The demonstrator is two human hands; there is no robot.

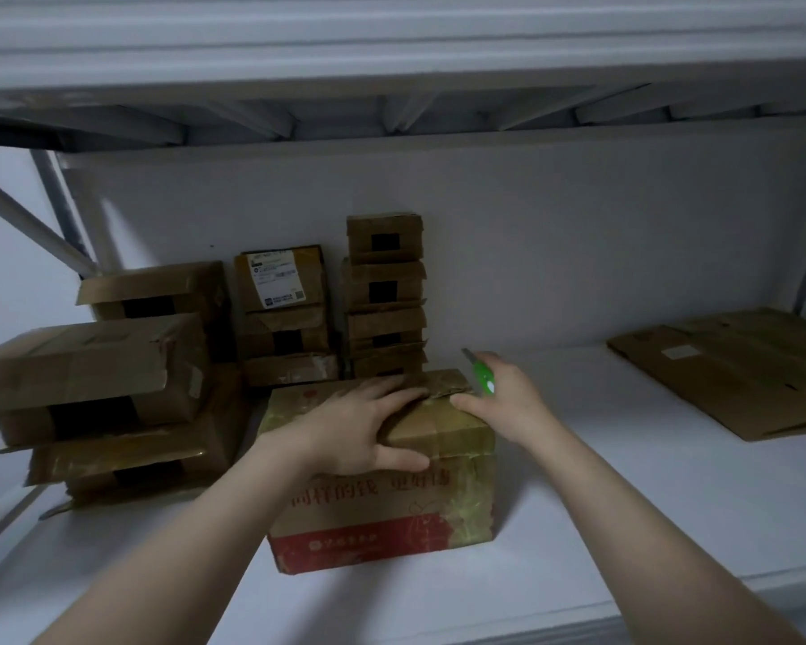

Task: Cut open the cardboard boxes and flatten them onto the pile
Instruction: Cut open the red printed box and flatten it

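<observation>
A taped cardboard box (392, 514) with red print stands on the white shelf in front of me. My left hand (359, 425) lies flat on its top, fingers spread toward the lifted flap, thumb over the front edge. My right hand (503, 402) is at the box's top right corner and grips a green utility knife (482, 372), blade end pointing up and away. A pile of flattened cardboard (736, 365) lies at the right of the shelf.
Several taped boxes are stacked at the left (98, 379) and against the back wall (385, 290). The white shelf surface (601, 481) runs between the box and the flat pile. A metal shelf (392, 109) hangs low overhead, with struts at the left.
</observation>
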